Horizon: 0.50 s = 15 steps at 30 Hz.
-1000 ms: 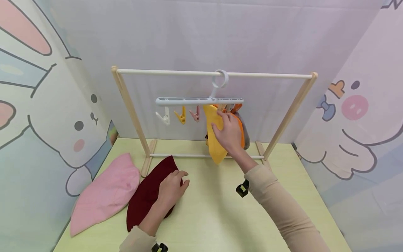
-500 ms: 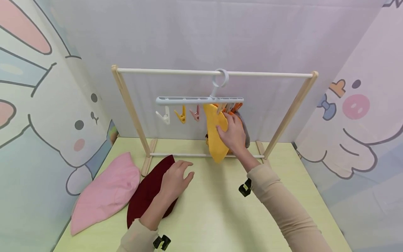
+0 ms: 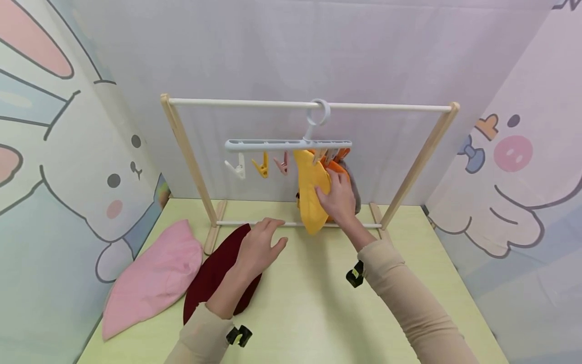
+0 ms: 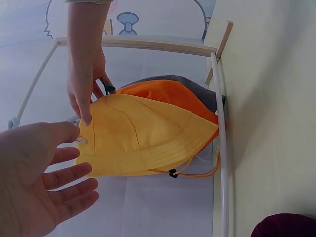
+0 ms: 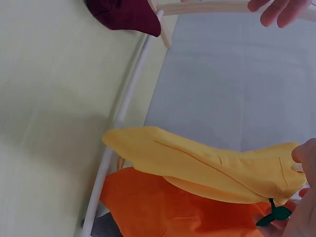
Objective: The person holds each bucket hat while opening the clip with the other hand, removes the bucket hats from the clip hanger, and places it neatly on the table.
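The left hand [image 3: 258, 248] had moved forward, loose and empty; the right hand [image 3: 338, 197], pinching the yellow hat [image 3: 311, 194], had dropped slightly. On the table [image 3: 300, 313] lay the pink hat [image 3: 152, 283] and maroon hat [image 3: 211, 275], seemingly left to hang; the yellow hat, orange hat [image 4: 163, 90] and grey hat [image 4: 203, 95] already hung from the rack [image 3: 245, 104]. Three clips [image 3: 262, 167] dangled bare.

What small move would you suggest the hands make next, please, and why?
I would probably bring the left hand to the yellow fabric hat: its fingers hold nothing, while the right hand alone is at the hat, which hangs below the pale grey plastic bar hanger, so a second hand might steady it.
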Each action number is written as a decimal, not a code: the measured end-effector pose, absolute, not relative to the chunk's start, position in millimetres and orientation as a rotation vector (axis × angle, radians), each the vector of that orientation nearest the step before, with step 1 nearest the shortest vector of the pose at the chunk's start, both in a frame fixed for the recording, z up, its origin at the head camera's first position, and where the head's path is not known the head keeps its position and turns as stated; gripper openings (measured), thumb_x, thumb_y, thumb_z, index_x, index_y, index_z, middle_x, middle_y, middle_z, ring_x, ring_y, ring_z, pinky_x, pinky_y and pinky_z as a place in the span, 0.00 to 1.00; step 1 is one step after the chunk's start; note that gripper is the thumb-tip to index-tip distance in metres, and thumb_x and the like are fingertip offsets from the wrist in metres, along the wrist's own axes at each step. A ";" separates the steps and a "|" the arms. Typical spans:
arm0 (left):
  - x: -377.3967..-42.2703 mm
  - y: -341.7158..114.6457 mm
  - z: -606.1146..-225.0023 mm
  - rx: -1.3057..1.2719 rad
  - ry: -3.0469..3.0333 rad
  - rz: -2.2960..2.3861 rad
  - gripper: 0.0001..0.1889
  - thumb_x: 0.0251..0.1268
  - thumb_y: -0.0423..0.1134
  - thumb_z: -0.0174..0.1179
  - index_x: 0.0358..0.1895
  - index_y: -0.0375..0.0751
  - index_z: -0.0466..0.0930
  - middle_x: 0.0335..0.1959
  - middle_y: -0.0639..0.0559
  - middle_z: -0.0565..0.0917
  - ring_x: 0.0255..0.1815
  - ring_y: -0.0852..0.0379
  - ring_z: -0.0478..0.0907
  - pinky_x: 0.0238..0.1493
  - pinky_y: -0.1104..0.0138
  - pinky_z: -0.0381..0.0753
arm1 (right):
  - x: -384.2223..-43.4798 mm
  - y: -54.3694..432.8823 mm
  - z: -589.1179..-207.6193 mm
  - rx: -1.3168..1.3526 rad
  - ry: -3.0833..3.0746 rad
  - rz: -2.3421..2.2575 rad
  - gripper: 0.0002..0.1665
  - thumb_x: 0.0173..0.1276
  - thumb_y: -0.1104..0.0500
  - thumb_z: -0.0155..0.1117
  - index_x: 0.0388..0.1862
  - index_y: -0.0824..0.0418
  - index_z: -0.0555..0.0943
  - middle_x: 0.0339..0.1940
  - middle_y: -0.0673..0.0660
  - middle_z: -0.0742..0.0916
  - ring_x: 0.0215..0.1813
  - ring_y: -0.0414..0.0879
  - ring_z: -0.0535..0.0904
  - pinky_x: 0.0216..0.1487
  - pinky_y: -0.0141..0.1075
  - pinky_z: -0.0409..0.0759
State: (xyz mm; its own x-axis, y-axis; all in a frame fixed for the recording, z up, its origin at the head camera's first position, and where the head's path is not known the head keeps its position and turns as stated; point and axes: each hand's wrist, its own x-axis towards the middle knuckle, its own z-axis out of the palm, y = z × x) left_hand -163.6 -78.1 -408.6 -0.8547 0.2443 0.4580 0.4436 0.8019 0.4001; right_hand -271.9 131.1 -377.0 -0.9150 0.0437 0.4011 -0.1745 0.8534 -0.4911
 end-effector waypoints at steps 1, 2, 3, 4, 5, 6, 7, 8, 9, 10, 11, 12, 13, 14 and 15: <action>-165.1 -77.7 -407.7 -0.522 -2.596 -0.716 0.18 0.55 0.42 0.63 0.50 0.45 0.78 0.46 0.51 0.79 0.42 0.52 0.79 0.33 0.62 0.78 | -272.1 131.6 -378.2 0.093 -2.627 0.755 0.37 0.59 0.46 0.62 0.65 0.56 0.65 0.58 0.62 0.72 0.53 0.58 0.73 0.48 0.52 0.74; -166.6 -77.5 -407.0 -0.525 -2.588 -0.717 0.17 0.55 0.42 0.63 0.49 0.45 0.78 0.46 0.51 0.80 0.43 0.51 0.78 0.33 0.62 0.78 | -272.3 132.0 -379.3 0.090 -2.626 0.761 0.37 0.59 0.46 0.62 0.66 0.56 0.64 0.59 0.62 0.72 0.53 0.58 0.73 0.48 0.53 0.74; -168.2 -77.2 -406.2 -0.527 -2.579 -0.723 0.17 0.55 0.42 0.64 0.49 0.45 0.78 0.46 0.51 0.80 0.43 0.51 0.78 0.33 0.61 0.78 | -272.5 132.6 -380.0 0.088 -2.622 0.771 0.38 0.59 0.46 0.62 0.66 0.56 0.64 0.60 0.62 0.72 0.54 0.59 0.73 0.49 0.53 0.74; -169.7 -76.9 -405.2 -0.529 -2.571 -0.727 0.17 0.55 0.42 0.64 0.49 0.45 0.78 0.46 0.51 0.80 0.43 0.51 0.78 0.33 0.61 0.78 | -272.7 133.3 -380.8 0.085 -2.620 0.783 0.38 0.59 0.47 0.62 0.66 0.57 0.63 0.60 0.63 0.71 0.54 0.59 0.73 0.49 0.53 0.73; -171.2 -76.7 -404.3 -0.531 -2.561 -0.731 0.17 0.55 0.42 0.64 0.49 0.45 0.78 0.46 0.51 0.80 0.43 0.52 0.78 0.33 0.61 0.78 | -272.7 134.0 -381.4 0.084 -2.617 0.793 0.38 0.59 0.47 0.62 0.66 0.58 0.63 0.61 0.63 0.71 0.54 0.60 0.73 0.49 0.54 0.73; -172.9 -76.4 -403.5 -0.531 -2.554 -0.734 0.17 0.55 0.42 0.64 0.48 0.45 0.78 0.46 0.51 0.80 0.43 0.52 0.78 0.33 0.61 0.78 | -273.0 134.8 -382.2 0.080 -2.616 0.805 0.38 0.59 0.48 0.62 0.67 0.58 0.63 0.61 0.63 0.71 0.54 0.60 0.73 0.50 0.54 0.73; -174.5 -76.2 -402.7 -0.532 -2.542 -0.738 0.17 0.54 0.42 0.64 0.48 0.44 0.79 0.45 0.51 0.80 0.43 0.52 0.78 0.33 0.62 0.78 | -273.4 135.6 -383.0 0.075 -2.617 0.811 0.38 0.60 0.48 0.62 0.67 0.58 0.63 0.61 0.63 0.71 0.54 0.60 0.73 0.50 0.54 0.73; -176.0 -75.9 -401.8 -0.532 -2.532 -0.740 0.17 0.54 0.42 0.64 0.48 0.44 0.79 0.45 0.51 0.80 0.43 0.52 0.78 0.33 0.62 0.78 | -273.7 136.2 -383.8 0.066 -2.620 0.821 0.38 0.60 0.48 0.62 0.66 0.58 0.63 0.61 0.64 0.71 0.54 0.59 0.73 0.49 0.55 0.73; -177.5 -75.7 -401.1 -0.533 -2.525 -0.745 0.17 0.54 0.42 0.64 0.48 0.44 0.79 0.45 0.51 0.80 0.43 0.52 0.78 0.33 0.62 0.78 | -274.0 136.9 -384.7 0.059 -2.623 0.831 0.37 0.60 0.48 0.62 0.66 0.58 0.63 0.61 0.64 0.72 0.54 0.59 0.73 0.49 0.55 0.73; -179.0 -75.5 -400.5 -0.533 -2.522 -0.747 0.17 0.54 0.42 0.65 0.48 0.44 0.79 0.46 0.51 0.80 0.44 0.52 0.78 0.33 0.63 0.79 | -274.2 137.4 -386.0 0.057 -2.625 0.835 0.37 0.60 0.49 0.61 0.66 0.59 0.64 0.60 0.64 0.72 0.53 0.59 0.73 0.49 0.56 0.72; -180.5 -75.3 -400.1 -0.534 -2.518 -0.749 0.17 0.54 0.42 0.64 0.48 0.44 0.78 0.46 0.51 0.80 0.44 0.52 0.78 0.34 0.63 0.79 | -274.4 137.9 -387.1 0.056 -2.625 0.843 0.36 0.60 0.49 0.61 0.65 0.59 0.64 0.59 0.64 0.73 0.52 0.59 0.73 0.48 0.56 0.73; -181.9 -75.1 -399.8 -0.535 -2.514 -0.753 0.17 0.54 0.42 0.64 0.48 0.44 0.78 0.46 0.51 0.80 0.44 0.53 0.78 0.35 0.63 0.79 | -274.7 138.3 -388.3 0.051 -2.624 0.850 0.36 0.60 0.49 0.61 0.65 0.59 0.64 0.58 0.63 0.74 0.51 0.58 0.74 0.47 0.55 0.73; -183.2 -75.0 -399.6 -0.536 -2.510 -0.758 0.17 0.54 0.42 0.64 0.48 0.44 0.79 0.45 0.51 0.80 0.45 0.53 0.78 0.35 0.63 0.79 | -275.0 138.7 -389.7 0.053 -2.621 0.850 0.35 0.60 0.49 0.61 0.64 0.59 0.65 0.57 0.63 0.75 0.50 0.57 0.74 0.45 0.55 0.73; -184.5 -75.0 -399.9 -0.539 -2.506 -0.761 0.17 0.55 0.42 0.64 0.48 0.44 0.79 0.45 0.51 0.80 0.45 0.53 0.77 0.36 0.63 0.79 | -274.9 138.9 -390.8 0.060 -2.618 0.857 0.34 0.60 0.49 0.61 0.64 0.59 0.65 0.54 0.63 0.77 0.47 0.57 0.76 0.43 0.54 0.74; -185.9 -75.0 -400.4 -0.542 -2.499 -0.764 0.17 0.55 0.42 0.64 0.48 0.44 0.79 0.45 0.51 0.80 0.45 0.53 0.78 0.36 0.62 0.79 | -275.0 139.3 -392.0 0.071 -2.616 0.857 0.34 0.60 0.50 0.61 0.63 0.59 0.66 0.51 0.62 0.79 0.44 0.56 0.77 0.41 0.52 0.75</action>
